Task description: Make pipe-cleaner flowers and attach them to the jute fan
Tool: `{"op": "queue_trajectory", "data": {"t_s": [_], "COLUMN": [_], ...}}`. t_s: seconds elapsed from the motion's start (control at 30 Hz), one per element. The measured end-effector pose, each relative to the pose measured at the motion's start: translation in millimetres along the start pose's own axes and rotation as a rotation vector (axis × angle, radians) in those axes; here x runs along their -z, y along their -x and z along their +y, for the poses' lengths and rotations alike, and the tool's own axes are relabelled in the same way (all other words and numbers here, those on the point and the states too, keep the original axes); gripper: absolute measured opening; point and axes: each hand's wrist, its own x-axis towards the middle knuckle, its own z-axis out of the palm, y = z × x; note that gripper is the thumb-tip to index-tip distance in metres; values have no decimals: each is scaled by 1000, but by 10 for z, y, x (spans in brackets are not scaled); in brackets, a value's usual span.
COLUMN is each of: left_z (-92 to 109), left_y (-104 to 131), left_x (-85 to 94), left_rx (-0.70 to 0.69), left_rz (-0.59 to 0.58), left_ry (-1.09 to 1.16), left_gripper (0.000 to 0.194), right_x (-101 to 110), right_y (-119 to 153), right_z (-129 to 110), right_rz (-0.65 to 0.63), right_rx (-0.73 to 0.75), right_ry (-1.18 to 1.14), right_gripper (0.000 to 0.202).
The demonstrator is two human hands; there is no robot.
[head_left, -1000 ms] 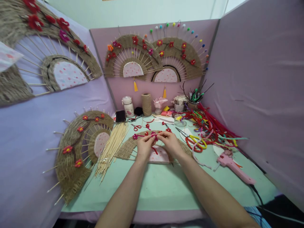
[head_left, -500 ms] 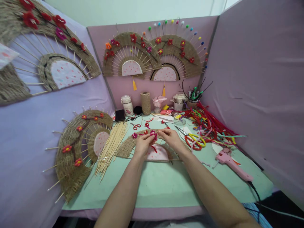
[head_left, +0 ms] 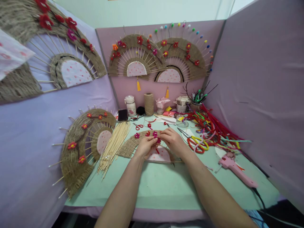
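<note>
A magenta pipe-cleaner flower (head_left: 158, 140) is pinched between the thumb and forefinger of my left hand (head_left: 146, 147). My right hand (head_left: 173, 142) curls over the flower's right side with its fingertips pressed together on it; their exact grip is partly hidden. A red stem (head_left: 157, 151) shows below the flower. Beneath both hands lies a twine-woven fan (head_left: 130, 146) with a spotted half-round centre (head_left: 158, 157). Magenta and red flowers (head_left: 137, 135) rest along its upper band, and my hands cover part of its right side.
Thin wooden sticks (head_left: 114, 145) lie left of the fan. Scissors (head_left: 198, 144), a pink glue gun (head_left: 237, 171) and piled pipe cleaners (head_left: 213, 123) are on the right. Small red scissors (head_left: 137, 126) and a twine spool (head_left: 148, 104) stand farther back. Finished fans (head_left: 87, 152) lean or hang around.
The view has shifted slightly, moving the scene rightward. My right fingers have curled in closer around the magenta flower, while my left hand keeps its pinch.
</note>
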Motion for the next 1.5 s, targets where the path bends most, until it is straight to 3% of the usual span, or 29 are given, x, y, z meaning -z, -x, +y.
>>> {"op": "queue_trajectory", "data": {"t_s": [0.43,0.63,0.73,0.83,0.9,1.0,1.07,1.2,1.33,1.5], "left_z": [-9,-99,-137,-160,-172,-183,-183,-166,-146,-132], "left_y": [-58,-80,-42,22,51,40,2,-78,-83,-53], "left_x": [15,15,-36,-108,-145,-156,-132,-64,-65,-113], "left_rx": [-167,-337,-469,-634,-682,-634,-550,-409,-366,-330], "left_rz": [116,201,258,291,289,308,323,324,317,284], "left_ry": [-231,-448,-608,-718,-724,-639,-559,-372,-279,-238], "left_gripper": [20,17,17,18,20,18,16,21,23,24], "right_x": [-11,-33,-66,-151,-218,-272,-257,-161,-136,-158], "right_y": [-18,-19,-30,-36,-32,-21,-20,-40,-43,-28], "right_z": [-66,-81,-114,-134,-125,-84,-54,-17,-10,-28], "right_rz": [-27,20,61,150,172,142,110,162,163,125], "right_rx": [-85,-180,-311,-589,-775,-959,-974,-849,-741,-717], "right_ry": [12,-37,-90,-231,-442,-757,-830,-732,-623,-590], "right_gripper": [18,11,11,13,14,17,22,26,20,18]}}
